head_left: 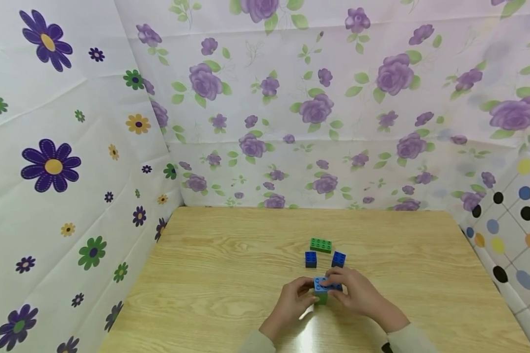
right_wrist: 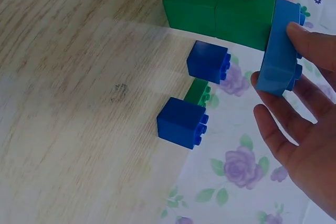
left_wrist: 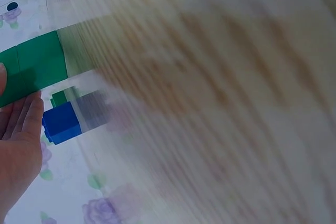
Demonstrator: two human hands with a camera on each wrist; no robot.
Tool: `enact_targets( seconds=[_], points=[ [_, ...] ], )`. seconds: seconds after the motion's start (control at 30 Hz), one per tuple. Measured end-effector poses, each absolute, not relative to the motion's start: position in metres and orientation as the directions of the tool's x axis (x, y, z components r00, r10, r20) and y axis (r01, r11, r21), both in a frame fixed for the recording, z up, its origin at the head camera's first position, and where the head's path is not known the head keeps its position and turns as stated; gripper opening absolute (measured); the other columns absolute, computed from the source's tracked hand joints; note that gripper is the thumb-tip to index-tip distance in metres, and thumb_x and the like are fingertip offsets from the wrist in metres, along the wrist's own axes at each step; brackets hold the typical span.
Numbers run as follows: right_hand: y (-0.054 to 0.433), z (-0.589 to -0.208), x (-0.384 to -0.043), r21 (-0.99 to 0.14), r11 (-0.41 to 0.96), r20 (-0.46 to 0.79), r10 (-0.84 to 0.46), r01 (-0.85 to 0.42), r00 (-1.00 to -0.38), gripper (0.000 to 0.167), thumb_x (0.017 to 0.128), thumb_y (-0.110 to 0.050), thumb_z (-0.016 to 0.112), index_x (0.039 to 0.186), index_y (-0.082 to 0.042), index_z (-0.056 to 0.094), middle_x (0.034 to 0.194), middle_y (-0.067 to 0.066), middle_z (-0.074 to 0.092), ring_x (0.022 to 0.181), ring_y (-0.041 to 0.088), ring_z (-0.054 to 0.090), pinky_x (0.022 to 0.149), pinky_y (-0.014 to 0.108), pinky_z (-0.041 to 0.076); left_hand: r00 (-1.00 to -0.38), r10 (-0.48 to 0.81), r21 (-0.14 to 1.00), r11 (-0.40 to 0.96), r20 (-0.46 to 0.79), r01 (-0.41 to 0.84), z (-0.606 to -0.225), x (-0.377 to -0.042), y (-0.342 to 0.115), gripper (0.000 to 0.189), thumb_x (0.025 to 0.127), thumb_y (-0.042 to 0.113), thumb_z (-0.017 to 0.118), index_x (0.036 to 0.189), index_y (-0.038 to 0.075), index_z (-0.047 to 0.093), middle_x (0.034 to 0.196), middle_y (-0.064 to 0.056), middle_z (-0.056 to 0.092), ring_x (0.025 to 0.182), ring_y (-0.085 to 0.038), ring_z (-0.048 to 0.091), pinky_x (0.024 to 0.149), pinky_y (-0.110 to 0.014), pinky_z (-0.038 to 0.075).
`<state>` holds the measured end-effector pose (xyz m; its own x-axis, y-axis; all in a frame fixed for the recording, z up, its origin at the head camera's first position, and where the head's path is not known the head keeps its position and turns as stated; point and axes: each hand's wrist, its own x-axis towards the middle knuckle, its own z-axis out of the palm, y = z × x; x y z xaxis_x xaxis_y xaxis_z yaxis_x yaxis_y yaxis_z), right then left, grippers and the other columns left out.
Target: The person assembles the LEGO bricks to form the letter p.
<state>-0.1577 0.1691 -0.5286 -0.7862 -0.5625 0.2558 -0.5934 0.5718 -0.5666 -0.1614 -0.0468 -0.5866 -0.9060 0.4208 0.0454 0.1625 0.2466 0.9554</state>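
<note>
Two green blocks (right_wrist: pixel 220 14) stand stacked on the table, one on the other. A longer light-blue brick (right_wrist: pixel 281 48) sits on top and juts out sideways past the stack, studs up. My left hand (head_left: pixel 293 305) pinches the upper green block, thumb on one side and fingers on another. My right hand (head_left: pixel 357 294) holds the light-blue brick at its overhanging part, with the thumb at the studs and fingers around its end. In the left wrist view the green stack (left_wrist: pixel 42 59) shows beside my fingers, while the light-blue brick is out of sight.
Behind the stack, two dark-blue bricks (head_left: pixel 310 259) stand apart on the wooden table (head_left: pixel 212 279). A flat green brick (head_left: pixel 321 245) lies farther back. Flower-patterned cloth (head_left: pixel 287 122) hangs along the table's back edge, with more cloth at both sides.
</note>
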Motion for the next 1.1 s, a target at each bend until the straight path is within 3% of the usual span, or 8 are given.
enact_targets(
  seconds=[0.23, 0.43, 0.73, 0.87, 1.1],
  points=[
    [0.169, -0.537, -0.158, -0.546, 0.585, 0.285, -0.543, -0.599, -0.79, 0.027, 0.083, -0.01, 0.075, 0.108, -0.022, 0.073, 0.114, 0.004, 0.064, 0.098, 0.023, 0.063, 0.075, 0.038, 0.058, -0.915, 0.404, 0.965, 0.238, 0.006, 0.111, -0.588, -0.16, -0.048, 0.035, 0.088, 0.011, 0.07, 0.122, 0.015, 0.062, 0.121, 0.005, 0.063, 0.116, -0.012, 0.057, 0.101, -0.024, 0.046],
    [0.169, -0.543, -0.157, -0.448, 0.618, 0.371, -0.528, -0.646, -0.764, 0.03, 0.081, -0.013, 0.078, 0.108, -0.024, 0.073, 0.112, 0.001, 0.065, 0.097, 0.02, 0.063, 0.077, 0.043, 0.057, -0.923, 0.385, 0.985, 0.153, 0.014, 0.079, -0.59, -0.157, -0.049, 0.04, 0.088, 0.016, 0.071, 0.126, 0.014, 0.06, 0.126, 0.001, 0.061, 0.121, -0.018, 0.056, 0.102, -0.027, 0.046],
    [0.17, -0.544, -0.155, -0.383, 0.613, 0.429, -0.544, -0.691, -0.721, 0.032, 0.08, -0.012, 0.079, 0.11, -0.021, 0.073, 0.111, 0.003, 0.066, 0.093, 0.02, 0.064, 0.072, 0.037, 0.058, -0.933, 0.361, 0.994, 0.097, 0.011, 0.05, -0.583, -0.158, -0.045, 0.04, 0.089, 0.017, 0.07, 0.127, 0.012, 0.061, 0.127, 0.001, 0.06, 0.122, -0.02, 0.054, 0.101, -0.028, 0.047],
    [0.17, -0.544, -0.155, -0.451, 0.573, 0.422, -0.539, -0.684, -0.729, 0.032, 0.083, -0.011, 0.076, 0.113, -0.02, 0.072, 0.113, 0.004, 0.065, 0.097, 0.023, 0.064, 0.075, 0.039, 0.058, -0.933, 0.355, 0.99, 0.108, 0.049, 0.093, -0.582, -0.158, -0.044, 0.036, 0.088, 0.014, 0.071, 0.123, 0.012, 0.063, 0.123, -0.001, 0.063, 0.119, -0.019, 0.057, 0.1, -0.028, 0.048],
    [0.173, -0.543, -0.16, -0.645, 0.486, 0.361, -0.486, -0.589, -0.796, 0.032, 0.09, -0.019, 0.069, 0.121, -0.015, 0.064, 0.118, -0.003, 0.065, 0.109, 0.023, 0.061, 0.087, 0.045, 0.055, -0.928, 0.366, 0.985, 0.119, 0.077, 0.128, -0.583, -0.159, -0.044, 0.034, 0.088, 0.015, 0.07, 0.122, 0.01, 0.063, 0.122, -0.003, 0.063, 0.118, -0.02, 0.058, 0.099, -0.028, 0.049]
  ],
)
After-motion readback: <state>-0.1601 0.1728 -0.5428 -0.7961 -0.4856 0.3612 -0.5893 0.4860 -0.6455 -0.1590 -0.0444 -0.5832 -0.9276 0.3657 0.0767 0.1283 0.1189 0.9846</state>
